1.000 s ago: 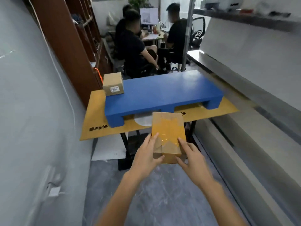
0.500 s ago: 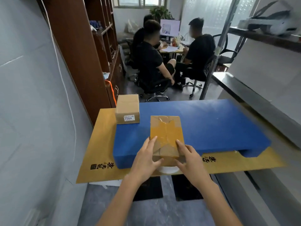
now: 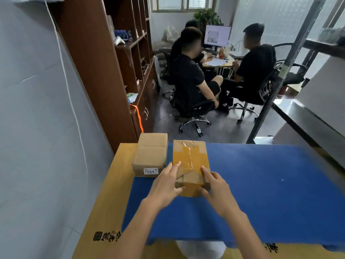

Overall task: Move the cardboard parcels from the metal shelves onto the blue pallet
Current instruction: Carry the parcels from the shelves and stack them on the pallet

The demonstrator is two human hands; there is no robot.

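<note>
Placing step. Left hand point(image 3: 165, 186) and right hand point(image 3: 214, 191) grasp near end of tape-patched brown cardboard parcel point(image 3: 190, 161), fingers point(image 3: 174, 166) curled over it, at far-left corner of flat blue plastic pallet point(image 3: 261, 184) (deck contact unclear), just beside plain labelled cardboard box point(image 3: 150, 154). Next: seat flat, let go, back to metal shelves point(image 3: 300, 116).

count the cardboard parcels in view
2. A labelled parcel sits at the blue pallet's far left corner; a taped parcel is just right of it, held by the left hand and right hand. More may be hidden outside the frame.
</note>
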